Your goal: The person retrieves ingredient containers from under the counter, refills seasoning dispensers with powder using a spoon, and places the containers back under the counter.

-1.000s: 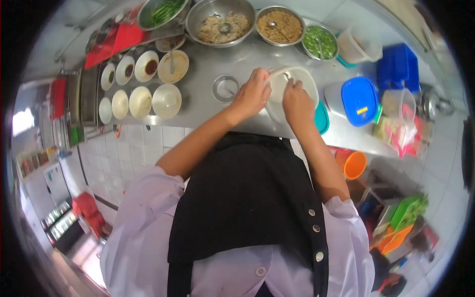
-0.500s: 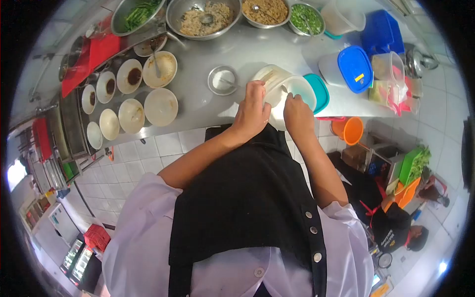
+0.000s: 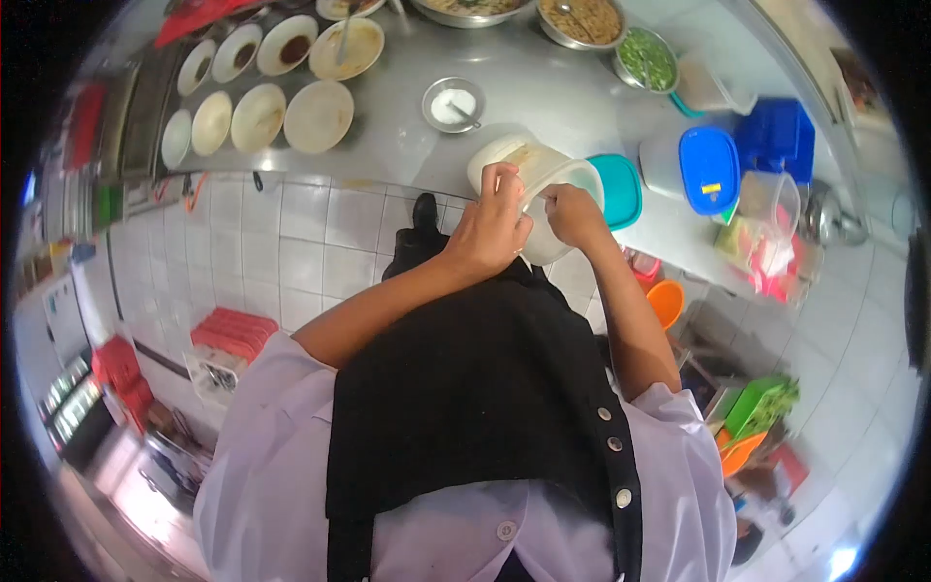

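Note:
A whitish plastic tub [image 3: 524,153] is tilted at the counter's front edge, its mouth turned to the right. My left hand [image 3: 490,228] grips its near side, fingers bent over the wall. My right hand [image 3: 574,215] is closed at the tub's mouth; whatever it grips is hidden by the fingers. Just right of the tub lies a teal lid [image 3: 621,192]. Behind it stands a small metal bowl [image 3: 453,105] of white powder with a spoon in it.
Several pale bowls [image 3: 318,116], some with dark sauce, stand in rows at the left of the steel counter [image 3: 388,145]. Along the back are bowls of minced food [image 3: 580,21] and chopped greens [image 3: 646,60]. At right are a blue-lidded container [image 3: 709,170] and a blue bin [image 3: 776,136].
My view has shifted, so the counter sits higher and more floor shows, with a dark shoe below. Both hands stay at the tub. The co-worker at right is mostly out of view.

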Demonstrator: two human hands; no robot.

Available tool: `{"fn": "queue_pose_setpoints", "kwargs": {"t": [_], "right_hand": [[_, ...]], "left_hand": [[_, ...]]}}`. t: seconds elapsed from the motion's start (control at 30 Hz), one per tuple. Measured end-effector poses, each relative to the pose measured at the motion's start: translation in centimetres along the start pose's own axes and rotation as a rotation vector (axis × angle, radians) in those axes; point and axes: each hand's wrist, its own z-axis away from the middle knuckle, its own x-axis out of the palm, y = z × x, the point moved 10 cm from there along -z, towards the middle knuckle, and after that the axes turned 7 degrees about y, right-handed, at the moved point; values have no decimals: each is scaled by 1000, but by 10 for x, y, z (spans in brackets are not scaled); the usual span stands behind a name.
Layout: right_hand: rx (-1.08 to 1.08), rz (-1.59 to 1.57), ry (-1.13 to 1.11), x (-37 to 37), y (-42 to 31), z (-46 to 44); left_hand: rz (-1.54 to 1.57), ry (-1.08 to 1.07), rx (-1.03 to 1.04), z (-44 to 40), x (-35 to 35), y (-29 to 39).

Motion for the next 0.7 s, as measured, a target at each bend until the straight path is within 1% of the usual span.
{"fn": "queue_pose_setpoints", "kwargs": {"t": [0.1,0.23,0.37,0.53,0.6,0.7], "right_hand": [[-104,-60,-91,8,-11,-6],[-212,-152,-184,14,-36,-5],[-265,-224,-228,20,-63,-17],[-353,-250,-218,-10,-120,-24],[-342,-221,-232,-18,-134,-29],[-347,-206,-234,-36,-152,-37]], "left_hand": [[-37,130,8,17,-1,9],[-25,299,-87,41,-15,6],[-20,438,-188,57,-39,-13],[-94,533,-263,70,-71,-35],[-121,554,-300,74,-87,-44],[-20,578,-421,79,-104,-65]]}}
